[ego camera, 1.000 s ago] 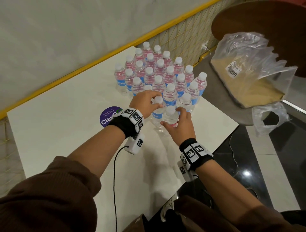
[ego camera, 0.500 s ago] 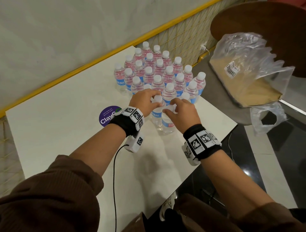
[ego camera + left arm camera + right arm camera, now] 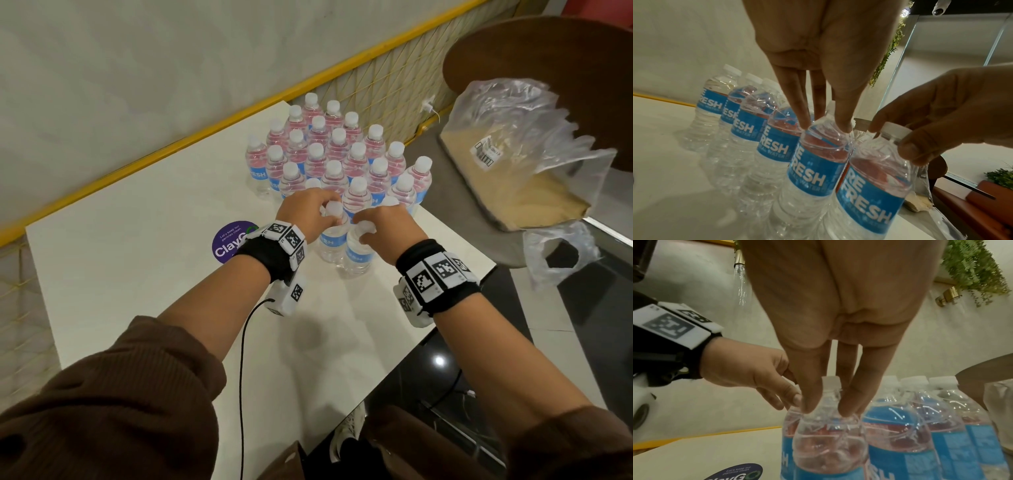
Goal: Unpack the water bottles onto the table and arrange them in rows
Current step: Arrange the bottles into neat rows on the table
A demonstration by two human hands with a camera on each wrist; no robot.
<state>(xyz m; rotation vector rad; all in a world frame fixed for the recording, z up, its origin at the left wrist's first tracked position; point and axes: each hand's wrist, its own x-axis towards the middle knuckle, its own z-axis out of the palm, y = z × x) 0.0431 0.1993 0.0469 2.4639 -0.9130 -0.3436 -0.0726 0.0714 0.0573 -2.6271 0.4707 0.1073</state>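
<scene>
While both of your hands are down at the near edge of the bottle cluster, each one pinches a separate bottle at its neck. Your left hand (image 3: 305,210) has its fingertips (image 3: 804,125) closed around the shoulder of the left front bottle (image 3: 331,236), just under its white cap. Your right hand (image 3: 385,228) grips the right front bottle (image 3: 356,251) the same way, thumb and fingers (image 3: 809,404) on either side of the cap. The two bottles stand upright and touch each other on the white bench (image 3: 137,274), directly in front of the rows of water bottles (image 3: 335,161) gathered at the bench's far right corner. All wear blue labels and white caps. A round purple sticker (image 3: 231,241) lies on the bench just left of your left wrist. Off the bench to the right, the torn plastic wrap (image 3: 527,137) sits over a cardboard tray (image 3: 534,202) on a dark round table (image 3: 565,51).
</scene>
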